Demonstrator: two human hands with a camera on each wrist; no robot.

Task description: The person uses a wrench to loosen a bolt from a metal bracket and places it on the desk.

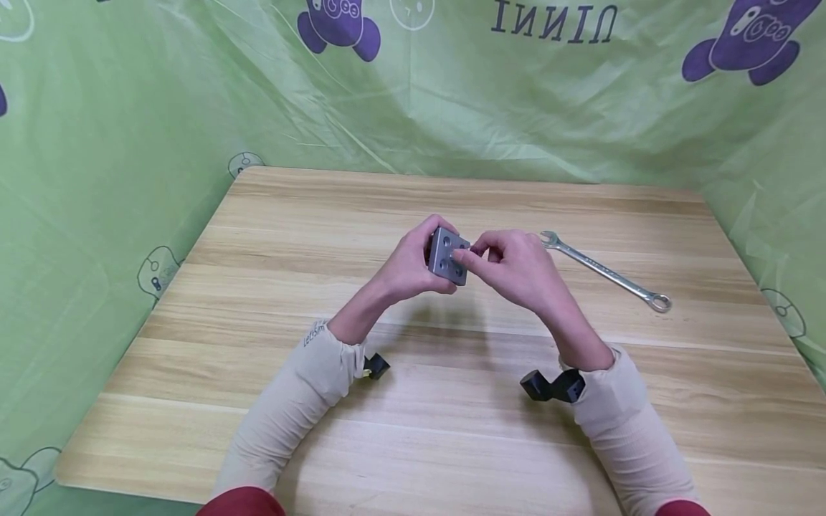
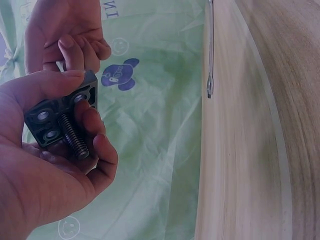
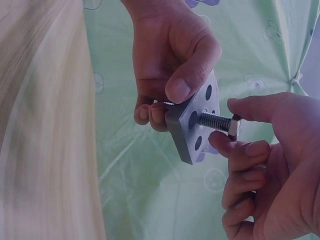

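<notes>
A grey square metal plate with several round holes is held above the table by my left hand, thumb and fingers gripping its edges. A hex-head bolt passes through one hole. In the left wrist view its threaded end sticks out of the plate's recessed back, beside the curled left fingers. My right hand is at the bolt's head, pinching it between thumb and forefinger. In the right wrist view a length of thread shows between head and plate.
A combination wrench lies on the wooden table to the right of the hands. Green printed cloth hangs behind and at the sides. Black wrist cameras sit on the beige sleeves.
</notes>
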